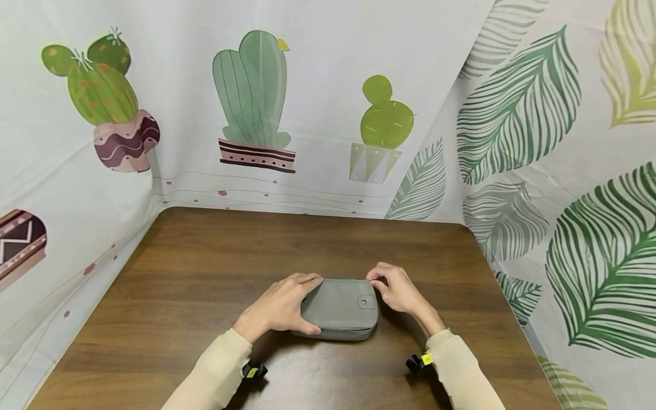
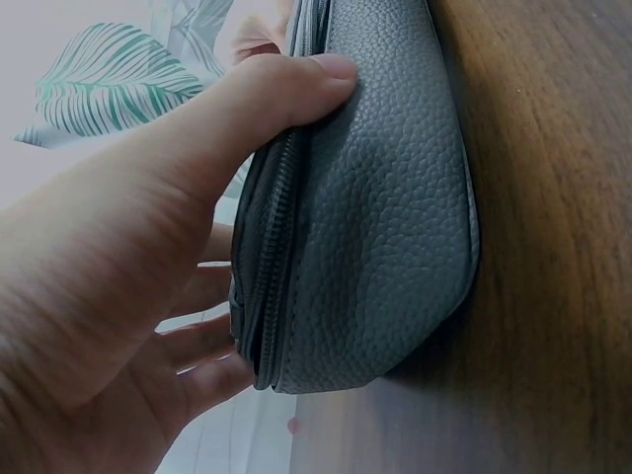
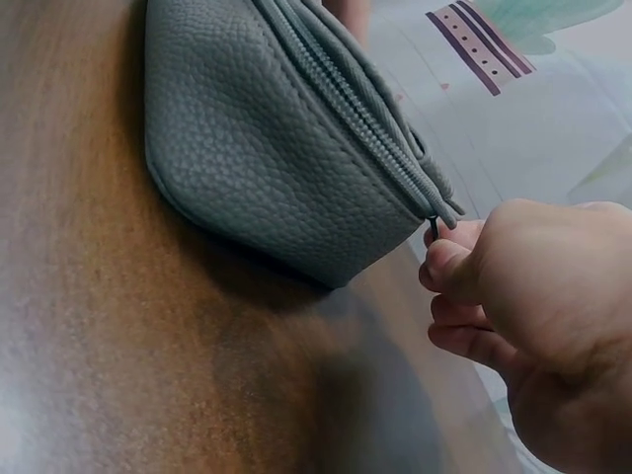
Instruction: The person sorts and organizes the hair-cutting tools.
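Observation:
A grey pebbled-leather zip pouch (image 1: pixel 335 304) lies flat on the wooden table, a snap tab on its lid near the right end. My left hand (image 1: pixel 282 303) grips its left end, the thumb (image 2: pixel 326 74) pressed on the front side below the zipper (image 2: pixel 281 212) and the fingers across the lid toward the back. At the far right corner, my right hand (image 1: pixel 400 289) pinches the small dark zipper pull (image 3: pixel 433 229) between thumb and finger. Along the side seen in the right wrist view, the zipper's teeth look meshed. The pouch's inside is hidden.
The brown wooden table (image 1: pixel 215 245) extends around the pouch on all sides. Behind it and along its sides hang white cloths printed with cacti (image 1: pixel 256 97) and leaves (image 1: pixel 523 108). A small black wrist camera (image 1: pixel 420 363) sits at each cuff.

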The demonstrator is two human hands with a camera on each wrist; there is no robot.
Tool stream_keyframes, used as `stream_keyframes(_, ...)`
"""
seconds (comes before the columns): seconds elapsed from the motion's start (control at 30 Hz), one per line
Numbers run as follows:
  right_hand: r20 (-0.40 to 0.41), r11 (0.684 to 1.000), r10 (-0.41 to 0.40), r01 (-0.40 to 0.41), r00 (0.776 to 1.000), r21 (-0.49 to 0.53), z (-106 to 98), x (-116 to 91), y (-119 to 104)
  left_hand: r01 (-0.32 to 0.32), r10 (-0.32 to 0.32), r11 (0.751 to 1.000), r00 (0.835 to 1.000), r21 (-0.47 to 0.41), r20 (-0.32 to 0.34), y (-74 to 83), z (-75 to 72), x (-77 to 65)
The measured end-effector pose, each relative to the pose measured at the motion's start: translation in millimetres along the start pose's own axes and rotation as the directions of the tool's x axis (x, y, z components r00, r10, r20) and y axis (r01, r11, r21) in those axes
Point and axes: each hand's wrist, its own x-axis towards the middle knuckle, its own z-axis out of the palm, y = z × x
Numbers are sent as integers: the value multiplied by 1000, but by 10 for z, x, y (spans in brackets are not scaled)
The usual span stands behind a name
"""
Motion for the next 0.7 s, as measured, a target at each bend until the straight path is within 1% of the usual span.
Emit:
stream_keyframes(0.13, -14, 1000, -11, 11, 1000, -6, 0, -14, 15, -2, 2, 1000, 1000, -2, 2, 6, -9, -3)
stream_keyframes(0.43, 1, 1000, 16, -16, 1000, 6, -37, -94, 37, -5, 5, 1000, 1000, -3, 1, 3, -6, -6)
stream_keyframes(0.57, -2, 1000, 10, -10, 1000, 1, -48, -118, 33, -2, 2, 1000, 1000, -3, 9, -2, 6, -9)
stream_keyframes(0.7, -11, 1000, -12, 12, 1000, -4, -56, -132, 20, -10, 10, 1000, 1000, -8, 2, -7, 11, -7)
